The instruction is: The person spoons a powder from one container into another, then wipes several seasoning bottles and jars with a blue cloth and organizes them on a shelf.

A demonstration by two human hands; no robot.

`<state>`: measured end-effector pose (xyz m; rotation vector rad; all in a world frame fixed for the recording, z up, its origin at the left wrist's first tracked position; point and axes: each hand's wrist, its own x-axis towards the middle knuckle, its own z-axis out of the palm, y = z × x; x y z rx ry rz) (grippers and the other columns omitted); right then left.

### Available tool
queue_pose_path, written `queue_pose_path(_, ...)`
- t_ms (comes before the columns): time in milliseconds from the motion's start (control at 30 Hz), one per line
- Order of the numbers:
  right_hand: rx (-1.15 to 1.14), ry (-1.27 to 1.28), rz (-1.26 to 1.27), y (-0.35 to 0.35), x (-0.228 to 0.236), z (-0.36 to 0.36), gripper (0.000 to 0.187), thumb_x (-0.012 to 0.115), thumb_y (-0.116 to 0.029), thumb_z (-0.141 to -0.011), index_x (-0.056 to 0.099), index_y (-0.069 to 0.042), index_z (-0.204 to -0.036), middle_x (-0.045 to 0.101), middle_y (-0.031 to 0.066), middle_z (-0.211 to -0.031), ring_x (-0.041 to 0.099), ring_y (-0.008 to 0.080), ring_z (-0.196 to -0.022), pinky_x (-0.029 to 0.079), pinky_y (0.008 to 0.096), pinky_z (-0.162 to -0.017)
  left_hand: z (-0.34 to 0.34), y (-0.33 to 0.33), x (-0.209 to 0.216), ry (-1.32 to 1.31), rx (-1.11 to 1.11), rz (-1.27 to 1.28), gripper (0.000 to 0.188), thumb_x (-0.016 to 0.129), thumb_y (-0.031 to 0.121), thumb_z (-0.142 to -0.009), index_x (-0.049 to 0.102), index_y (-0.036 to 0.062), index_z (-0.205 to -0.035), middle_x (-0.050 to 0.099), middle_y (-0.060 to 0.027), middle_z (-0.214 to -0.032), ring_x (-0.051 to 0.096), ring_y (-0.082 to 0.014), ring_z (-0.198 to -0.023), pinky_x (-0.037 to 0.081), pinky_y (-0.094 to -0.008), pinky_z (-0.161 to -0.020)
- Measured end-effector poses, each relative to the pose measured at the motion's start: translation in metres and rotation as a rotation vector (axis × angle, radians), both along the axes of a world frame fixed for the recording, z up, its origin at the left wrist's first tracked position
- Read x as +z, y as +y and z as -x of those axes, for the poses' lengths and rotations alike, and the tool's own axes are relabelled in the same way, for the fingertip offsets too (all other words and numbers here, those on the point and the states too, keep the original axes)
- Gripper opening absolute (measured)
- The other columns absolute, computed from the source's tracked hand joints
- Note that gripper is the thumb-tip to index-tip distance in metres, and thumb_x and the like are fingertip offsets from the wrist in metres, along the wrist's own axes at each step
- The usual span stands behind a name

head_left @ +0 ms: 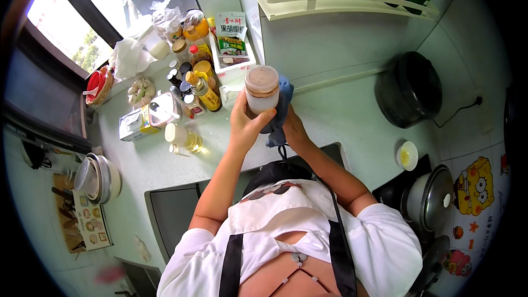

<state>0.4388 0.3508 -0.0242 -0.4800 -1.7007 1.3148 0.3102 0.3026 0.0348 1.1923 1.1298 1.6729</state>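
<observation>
Above the counter I hold a white jar (263, 102) with a pale pinkish lid and a brown band below the lid. My left hand (246, 122) is wrapped round its left side, with the thumb across the front. A blue cloth (283, 102) lies against the jar's right side and hangs down from it. My right hand (295, 131) is behind the cloth and grips it, its fingertips mostly hidden. An oil bottle (188, 138) with a pale cap lies left of my left hand.
Several seasoning bottles (207, 96) crowd the back left, beside a white bin of packets (233, 63). A shelf (308, 0) overhangs the back. On the right are a black appliance (410, 91), a small bowl (407, 155) and a pot (432, 198). The sink (170, 209) is in front of me.
</observation>
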Motion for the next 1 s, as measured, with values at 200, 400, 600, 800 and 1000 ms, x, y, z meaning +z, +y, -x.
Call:
queue_pose_path(200,-0.083,0.029,-0.109,0.006,0.005,0.005,0.040,0.033,-0.024,-0.093,0.034,-0.001,-0.125,0.041,0.0143,-0.119,0.040,0.0262,-0.111,0.028,0.0340,-0.096,0.004,-0.001,-0.006,0.030,-0.004,0.040,0.059,0.069,0.010,-0.071,0.040,-0.0013,-0.120,0.048,-0.0082,-0.112,0.046,-0.0157,-0.105,0.036,-0.0290,-0.090)
queue_pose_path(400,0.004,0.070,-0.023,0.016,0.015,0.008,0.041,0.032,-0.022,-0.093,0.031,0.000,-0.127,0.040,0.0146,-0.123,0.038,0.0249,-0.115,0.027,0.0331,-0.097,-0.008,-0.004,-0.008,-0.114,-0.034,0.010,0.059,0.069,0.011,-0.072,0.037,-0.0018,-0.120,0.048,-0.0081,-0.113,0.047,-0.0152,-0.104,0.037,-0.0288,-0.090)
queue_pose_path(600,0.127,0.004,0.255,0.007,-0.019,0.011,0.044,0.031,-0.023,-0.093,0.027,-0.001,-0.131,0.040,0.0118,-0.125,0.039,0.0181,-0.114,0.029,0.0292,-0.097,-0.003,0.001,-0.010,-0.150,0.048,-0.035,0.057,0.068,0.009,-0.073,0.037,-0.0018,-0.120,0.049,-0.0085,-0.112,0.048,-0.0156,-0.103,0.037,-0.0292,-0.091)
queue_pose_path(800,0.319,-0.043,0.647,0.010,-0.005,0.013,0.047,0.038,-0.035,-0.091,0.037,-0.003,-0.125,0.050,0.0079,-0.114,0.050,0.0147,-0.100,0.040,0.0284,-0.087,0.001,-0.002,-0.013,-0.119,0.104,-0.059,0.061,0.069,0.007,-0.070,0.036,-0.0010,-0.121,0.048,-0.0081,-0.113,0.047,-0.0162,-0.105,0.036,-0.0295,-0.092)
queue_pose_path(1000,0.408,0.337,1.054,0.006,-0.011,0.021,0.047,0.043,-0.039,-0.088,0.043,-0.005,-0.121,0.054,0.0071,-0.111,0.055,0.0155,-0.096,0.045,0.0300,-0.082,0.002,0.006,-0.033,0.170,0.289,-0.107,0.069,0.072,0.007,-0.063,0.035,0.0003,-0.122,0.044,-0.0105,-0.113,0.043,-0.0212,-0.106,0.034,-0.0323,-0.092)
